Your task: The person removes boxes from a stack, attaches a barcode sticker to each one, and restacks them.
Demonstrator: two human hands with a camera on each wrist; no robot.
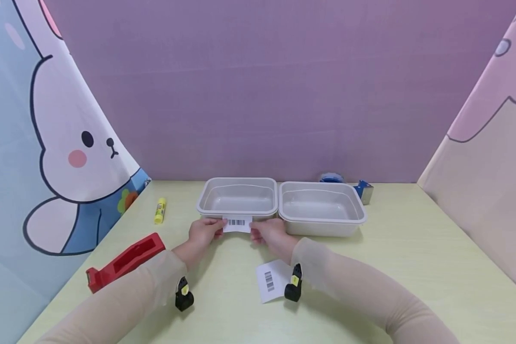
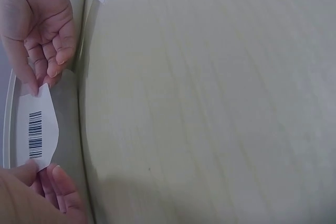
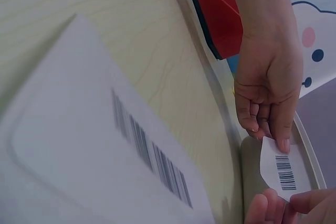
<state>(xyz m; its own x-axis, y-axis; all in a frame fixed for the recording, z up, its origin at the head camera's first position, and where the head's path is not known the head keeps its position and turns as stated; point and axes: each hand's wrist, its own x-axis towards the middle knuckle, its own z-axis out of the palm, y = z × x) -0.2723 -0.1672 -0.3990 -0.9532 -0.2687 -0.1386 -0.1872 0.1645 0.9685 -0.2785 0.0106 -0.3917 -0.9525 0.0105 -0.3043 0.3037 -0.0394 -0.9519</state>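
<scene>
Between both hands a white barcode label (image 1: pixel 237 224) is stretched at the front wall of the left white plastic bin (image 1: pixel 236 213). My left hand (image 1: pixel 203 232) pinches its left edge between thumb and fingers. At the opposite edge my right hand (image 1: pixel 273 234) pinches it the same way. In the left wrist view the label (image 2: pixel 41 129) bows slightly, its lower edge standing off the bin wall. A second barcode label (image 1: pixel 270 281) lies on the table beneath the right wrist; it fills much of the right wrist view, its barcode (image 3: pixel 152 150) facing up.
A second white bin (image 1: pixel 322 224) stands against the right side of the first. Behind it are a blue tape dispenser (image 1: pixel 363 191) and a blue roll (image 1: pixel 332 177). On the left lie a yellow glue stick (image 1: pixel 160 210) and a red tape dispenser (image 1: pixel 126 260), partly behind the left sleeve.
</scene>
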